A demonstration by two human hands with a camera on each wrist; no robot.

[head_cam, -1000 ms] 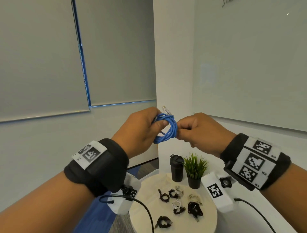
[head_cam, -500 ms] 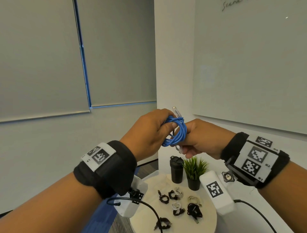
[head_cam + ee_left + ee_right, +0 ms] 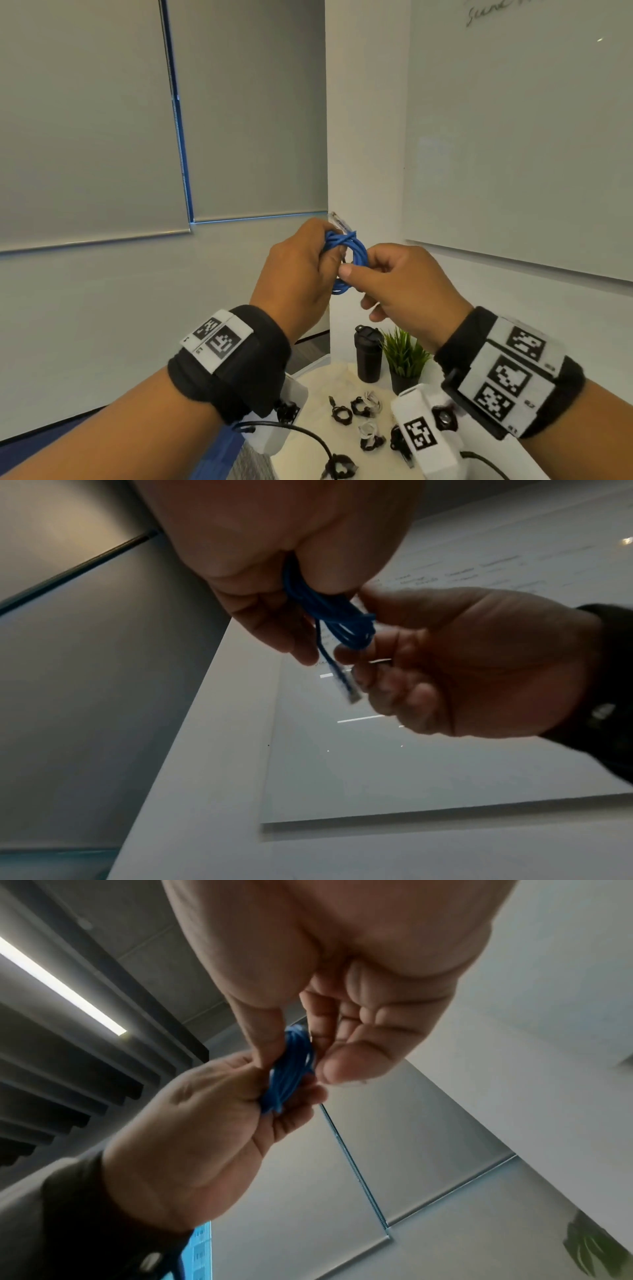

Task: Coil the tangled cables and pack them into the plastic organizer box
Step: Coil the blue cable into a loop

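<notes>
Both hands are up at chest height, well above the tabletop (image 3: pixel 318 442). Left hand (image 3: pixel 294 270) grips the blue cable (image 3: pixel 349 253) coil; right hand (image 3: pixel 404 284) has shifted from the end to pinching the coil's right side, thumb forward. Plug (image 3: pixel 339 221) now pokes up top, likely tucked, so packing is next. No box in view.

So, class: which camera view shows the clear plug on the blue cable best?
Left wrist: the clear plug hangs free below the blue cable, though blurred. Head view shows one plug poking above the left hand. Right wrist shows none.
</notes>
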